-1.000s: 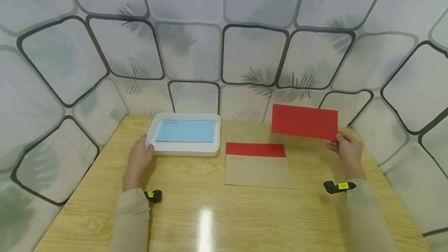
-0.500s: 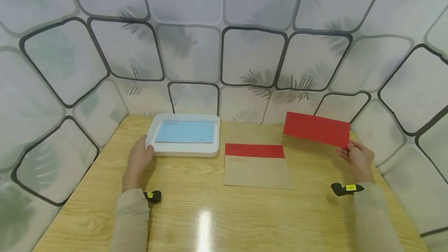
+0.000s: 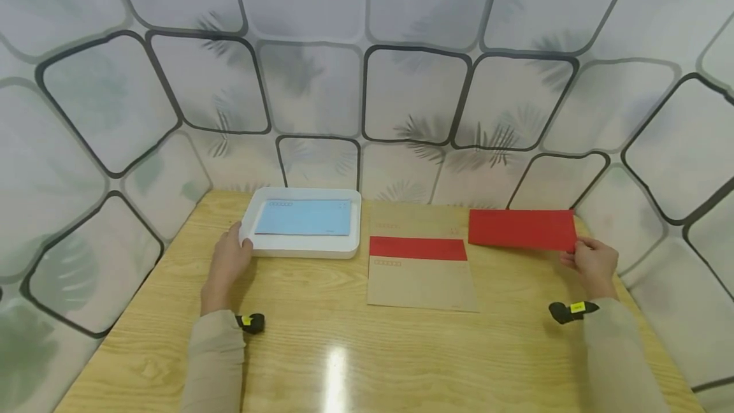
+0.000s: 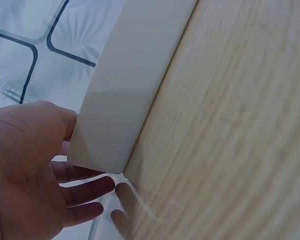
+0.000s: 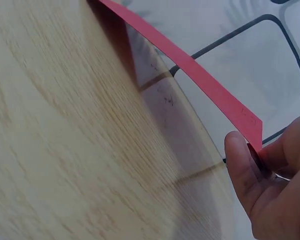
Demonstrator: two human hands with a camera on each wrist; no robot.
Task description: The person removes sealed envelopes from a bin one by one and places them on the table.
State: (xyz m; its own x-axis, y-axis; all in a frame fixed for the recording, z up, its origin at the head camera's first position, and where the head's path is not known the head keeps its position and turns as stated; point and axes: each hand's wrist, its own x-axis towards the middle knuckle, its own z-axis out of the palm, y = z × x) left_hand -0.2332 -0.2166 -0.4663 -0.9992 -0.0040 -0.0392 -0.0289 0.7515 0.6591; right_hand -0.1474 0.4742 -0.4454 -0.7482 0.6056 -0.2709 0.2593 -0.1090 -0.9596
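In the head view my right hand (image 3: pixel 596 263) pinches the near right corner of a red envelope (image 3: pixel 520 229) between thumb and fingers. That envelope slopes down to the left, low over the table, and the right wrist view shows it bent, with its far end close to the wood. My left hand (image 3: pixel 228 263) holds the left corner of a white tray (image 3: pixel 304 252), its lower fingers loosely spread beside the wall in the left wrist view. A light blue envelope (image 3: pixel 304 217) lies flat in the tray.
Between tray and right hand lie a brown envelope (image 3: pixel 424 285), a red envelope (image 3: pixel 417 248) showing as a strip above it, and another brown envelope (image 3: pixel 413 214) behind. A patterned wall (image 3: pixel 415 94) borders the wooden table (image 3: pixel 298 336) at back and sides.
My right hand has moved right and a little nearer, lowering the red envelope from above the brown envelope to the table area right of it. My left hand stays at the tray.
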